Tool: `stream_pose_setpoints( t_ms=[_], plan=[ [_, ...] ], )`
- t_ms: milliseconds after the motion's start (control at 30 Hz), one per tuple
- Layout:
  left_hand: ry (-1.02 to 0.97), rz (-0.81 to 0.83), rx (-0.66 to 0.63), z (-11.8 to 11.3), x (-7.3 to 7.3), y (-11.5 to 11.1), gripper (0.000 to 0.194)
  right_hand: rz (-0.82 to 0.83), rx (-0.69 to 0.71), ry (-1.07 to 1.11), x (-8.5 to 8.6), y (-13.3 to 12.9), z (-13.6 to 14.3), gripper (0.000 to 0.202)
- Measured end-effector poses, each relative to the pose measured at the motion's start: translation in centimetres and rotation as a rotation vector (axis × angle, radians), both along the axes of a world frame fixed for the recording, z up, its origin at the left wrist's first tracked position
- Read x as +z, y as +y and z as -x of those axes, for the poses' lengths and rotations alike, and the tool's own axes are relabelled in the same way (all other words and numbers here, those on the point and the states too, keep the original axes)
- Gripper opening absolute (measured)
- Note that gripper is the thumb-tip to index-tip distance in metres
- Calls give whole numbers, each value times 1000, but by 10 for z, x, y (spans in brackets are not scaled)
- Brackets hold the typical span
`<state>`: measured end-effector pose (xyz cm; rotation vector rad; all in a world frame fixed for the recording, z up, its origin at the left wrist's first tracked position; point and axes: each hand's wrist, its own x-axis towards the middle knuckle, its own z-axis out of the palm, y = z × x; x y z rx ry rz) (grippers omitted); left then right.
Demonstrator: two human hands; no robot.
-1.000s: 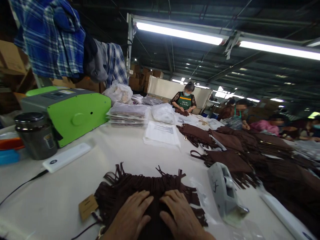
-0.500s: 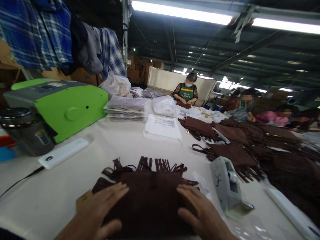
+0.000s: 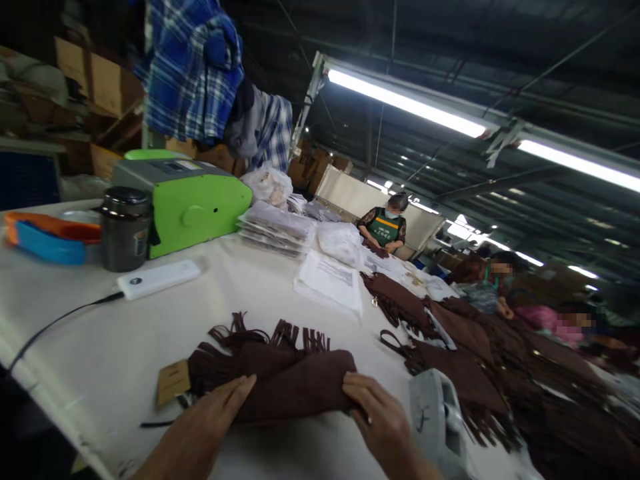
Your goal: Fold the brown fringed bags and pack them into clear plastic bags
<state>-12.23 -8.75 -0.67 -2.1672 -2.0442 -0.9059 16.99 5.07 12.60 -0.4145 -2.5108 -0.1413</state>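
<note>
A dark brown fringed bag [image 3: 295, 387] lies in front of me, its fringe spread on the far side and its near edge raised and folded over. My left hand [image 3: 215, 417] holds the bag's left side, fingers straight and together on top, thumb hidden. At the right end, my right hand [image 3: 377, 413] pinches the bag's edge with bent fingers. A tan card tag [image 3: 173, 383] rests by the bag's left side, close to my left hand. Right of my right hand stands a grey tape dispenser [image 3: 434, 420].
More brown fringed bags [image 3: 460, 373] are heaped on the right. On the left stand a green machine [image 3: 200, 213], a dark lidded cup [image 3: 125, 230] and a white corded device [image 3: 160, 279]. Packaged stacks [image 3: 277, 230] and white sheets [image 3: 330, 283] lie beyond. A co-worker [image 3: 387, 227] sits at the far end.
The bag's near part has been lifted and folded, and its right side has shifted inward. My right hand has closed on that edge. The view has turned left and tilted.
</note>
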Motion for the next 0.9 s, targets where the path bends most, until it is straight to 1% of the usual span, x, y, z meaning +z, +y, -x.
stream_pose_setpoints(
  t_ms=[67,133,167,200,233,267,300,367,433,467,533,600,700,767,833,900],
  plan=[
    [-213,7,11,5,17,5,65,2,39,44,60,-4,27,19],
    [-391,72,-31,10,42,7,50,2,77,10,116,-12,51,7],
    [-453,112,-62,13,56,7,44,14,91,-6,138,-15,59,5],
    [-493,149,-93,15,70,6,40,43,69,-35,155,-17,65,5],
    [-516,177,-119,19,83,4,38,88,28,-69,166,-19,69,7],
    [-526,204,-145,24,95,3,36,148,-36,-107,173,-19,70,9],
    [-530,229,-170,29,105,1,34,215,-112,-143,176,-18,69,9],
    [-537,317,-250,42,123,2,29,336,-236,-197,175,-17,63,11],
    [-536,419,-322,56,138,6,24,393,-286,-183,172,-15,56,14],
    [-528,444,-333,63,146,9,21,400,-295,-143,171,-15,51,17],
    [-505,423,-312,75,161,17,17,416,-306,-43,172,-12,42,22],
    [-483,374,-285,85,176,26,14,471,-316,24,173,-6,33,23],
    [-385,349,-265,96,196,42,14,568,-328,5,167,9,22,19],
    [-218,313,-218,100,208,56,13,539,-349,-24,158,22,19,13],
    [-11,235,-126,102,220,72,14,411,-387,-56,147,36,21,7],
    [151,144,-58,100,230,88,19,274,-426,-72,137,48,24,5]
  ],
)
